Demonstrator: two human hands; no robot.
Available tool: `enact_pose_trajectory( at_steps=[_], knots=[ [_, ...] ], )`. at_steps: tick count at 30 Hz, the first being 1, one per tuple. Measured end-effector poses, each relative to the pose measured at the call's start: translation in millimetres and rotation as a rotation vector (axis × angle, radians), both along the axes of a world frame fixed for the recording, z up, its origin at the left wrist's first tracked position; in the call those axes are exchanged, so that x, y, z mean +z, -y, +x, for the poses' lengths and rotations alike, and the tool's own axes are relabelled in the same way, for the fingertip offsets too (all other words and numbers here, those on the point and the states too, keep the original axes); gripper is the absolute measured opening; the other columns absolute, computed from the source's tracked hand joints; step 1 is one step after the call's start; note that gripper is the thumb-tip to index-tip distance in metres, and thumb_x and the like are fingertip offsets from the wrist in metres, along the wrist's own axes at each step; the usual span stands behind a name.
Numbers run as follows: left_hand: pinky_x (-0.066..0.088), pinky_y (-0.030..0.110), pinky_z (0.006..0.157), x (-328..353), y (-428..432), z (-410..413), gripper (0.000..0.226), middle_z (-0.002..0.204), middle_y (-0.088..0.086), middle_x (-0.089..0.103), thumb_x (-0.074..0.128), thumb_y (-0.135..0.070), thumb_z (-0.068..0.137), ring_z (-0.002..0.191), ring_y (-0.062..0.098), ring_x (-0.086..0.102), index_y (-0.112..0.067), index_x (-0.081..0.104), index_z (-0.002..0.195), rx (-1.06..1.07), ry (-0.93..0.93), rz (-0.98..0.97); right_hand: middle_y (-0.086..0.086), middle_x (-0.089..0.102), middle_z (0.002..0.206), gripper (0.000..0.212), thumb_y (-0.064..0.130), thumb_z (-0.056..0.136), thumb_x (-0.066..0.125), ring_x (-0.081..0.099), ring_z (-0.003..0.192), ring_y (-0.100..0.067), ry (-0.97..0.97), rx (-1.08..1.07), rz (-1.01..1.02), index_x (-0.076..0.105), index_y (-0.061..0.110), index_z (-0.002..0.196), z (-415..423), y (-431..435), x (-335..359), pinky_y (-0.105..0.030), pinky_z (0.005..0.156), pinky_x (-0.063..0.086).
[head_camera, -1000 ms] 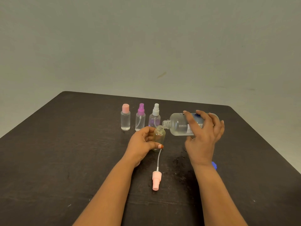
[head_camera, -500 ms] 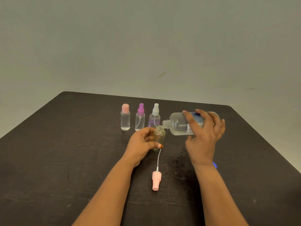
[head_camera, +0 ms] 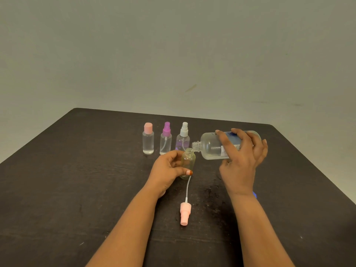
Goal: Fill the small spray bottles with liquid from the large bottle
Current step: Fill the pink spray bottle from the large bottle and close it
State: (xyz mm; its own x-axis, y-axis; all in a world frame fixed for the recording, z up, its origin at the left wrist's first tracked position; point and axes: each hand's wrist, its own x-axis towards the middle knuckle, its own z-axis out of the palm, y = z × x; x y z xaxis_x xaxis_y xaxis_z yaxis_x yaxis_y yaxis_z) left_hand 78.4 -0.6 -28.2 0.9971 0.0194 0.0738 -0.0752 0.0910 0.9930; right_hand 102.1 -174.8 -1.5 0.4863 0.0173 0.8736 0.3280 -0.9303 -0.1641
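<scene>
Two narrow mouths barely meet, so with the right grip (head_camera: 240,162) clamped round the tipped large bottle (head_camera: 210,147) and the left grip (head_camera: 169,168) pinching the uncapped small bottle (head_camera: 187,160), any wobble may spill.

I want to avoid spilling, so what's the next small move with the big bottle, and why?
Probably tip the large bottle slightly more, neck down. The right hand holds it nearly on its side, its open neck just above the mouth of the uncapped small bottle, which the left hand grips upright. I see no stream between them.
</scene>
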Motion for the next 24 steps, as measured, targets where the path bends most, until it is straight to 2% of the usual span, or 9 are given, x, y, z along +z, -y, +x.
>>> enact_pose_trajectory(
  at_steps=[12, 18, 24],
  knots=[
    [0.056, 0.027, 0.083, -0.7, 0.1, -0.3, 0.045, 0.098, 0.004, 0.071, 0.066, 0.02, 0.068, 0.096, 0.018, 0.067, -0.015, 0.063, 0.097, -0.003, 0.002, -0.003, -0.009, 0.056, 0.118, 0.071, -0.011, 0.059, 0.05, 0.036, 0.12, -0.03, 0.012, -0.003, 0.007, 0.062, 0.029, 0.116, -0.4, -0.4, 0.0, -0.059, 0.108, 0.016],
    [0.055, 0.031, 0.087, -0.8, 0.6, 1.4, 0.045, 0.102, 0.006, 0.07, 0.066, 0.019, 0.068, 0.099, 0.019, 0.067, -0.012, 0.063, 0.101, -0.003, -0.005, 0.001, -0.01, 0.055, 0.118, 0.074, -0.015, 0.056, 0.055, 0.035, 0.12, -0.03, 0.016, -0.002, 0.004, 0.062, 0.028, 0.116, -0.6, -0.4, 0.5, -0.059, 0.108, 0.016],
    [0.056, 0.025, 0.081, -0.2, 1.1, 1.1, 0.045, 0.1, 0.006, 0.07, 0.066, 0.02, 0.068, 0.097, 0.019, 0.067, -0.013, 0.062, 0.098, -0.012, 0.006, -0.015, -0.01, 0.055, 0.118, 0.073, -0.013, 0.057, 0.053, 0.035, 0.12, -0.03, 0.015, 0.001, 0.006, 0.062, 0.028, 0.117, -0.7, 0.7, 0.1, -0.06, 0.108, 0.016]
  ],
)
